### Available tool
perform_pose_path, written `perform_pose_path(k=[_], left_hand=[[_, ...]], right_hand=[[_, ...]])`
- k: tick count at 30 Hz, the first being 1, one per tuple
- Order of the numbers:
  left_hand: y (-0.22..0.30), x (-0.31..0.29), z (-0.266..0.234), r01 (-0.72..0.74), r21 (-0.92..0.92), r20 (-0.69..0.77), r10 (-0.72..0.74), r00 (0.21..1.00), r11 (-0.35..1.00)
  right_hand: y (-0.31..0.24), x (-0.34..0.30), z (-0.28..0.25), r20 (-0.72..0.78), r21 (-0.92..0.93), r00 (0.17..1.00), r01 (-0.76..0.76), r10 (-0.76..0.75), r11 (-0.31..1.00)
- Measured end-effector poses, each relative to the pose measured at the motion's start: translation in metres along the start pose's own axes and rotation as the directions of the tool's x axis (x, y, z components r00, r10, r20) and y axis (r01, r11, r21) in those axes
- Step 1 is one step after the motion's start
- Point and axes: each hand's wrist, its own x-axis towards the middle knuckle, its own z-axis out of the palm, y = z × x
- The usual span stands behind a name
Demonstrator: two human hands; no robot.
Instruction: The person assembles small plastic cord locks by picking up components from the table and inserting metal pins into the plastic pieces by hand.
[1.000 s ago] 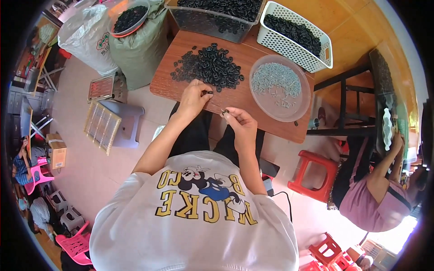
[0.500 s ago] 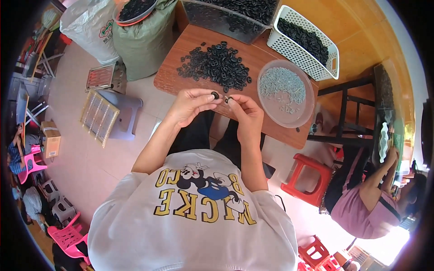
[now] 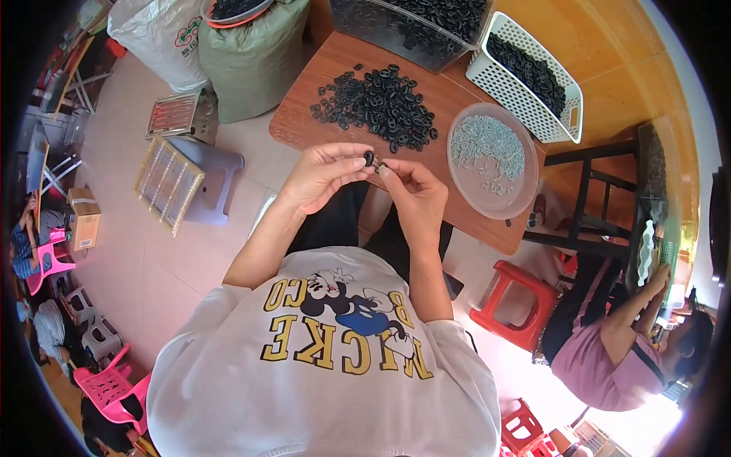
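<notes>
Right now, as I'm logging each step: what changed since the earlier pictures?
The left hand moved right from beside the black pile, bringing its black piece close to the right hand. Nothing was visibly let go. The pile and round bowl stayed put.

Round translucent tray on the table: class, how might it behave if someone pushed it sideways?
The tray would probably slide rather than tip, since it looks wide and shallow. Its small silvery pieces would likely shift about, as they lie loose and unevenly heaped.
</notes>
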Motion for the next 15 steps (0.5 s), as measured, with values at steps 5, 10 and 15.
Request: perform_pose_path(k=[5, 10, 15], left_hand=[[0.003, -0.006, 0.007, -0.025, 0.157, -0.031, 0.03, 0.999, 0.987], [0.003, -0.01, 0.016, -0.152, 0.391, -0.009, 0.17, 0.985, 0.908], [0.003, -0.014, 0.022, -0.215, 0.597, 0.016, 0.257, 0.966, 0.773]], right_hand=[[0.0, -0.002, 0.0, -0.008, -0.044, 1.0, 0.014, -0.014, 0.999], [-0.001, -0.004, 0.003, -0.018, -0.001, 0.999, -0.038, 0.038, 0.999], [0.012, -0.003, 0.004, 0.009, 0.085, 0.998, -0.063, 0.062, 0.994]])
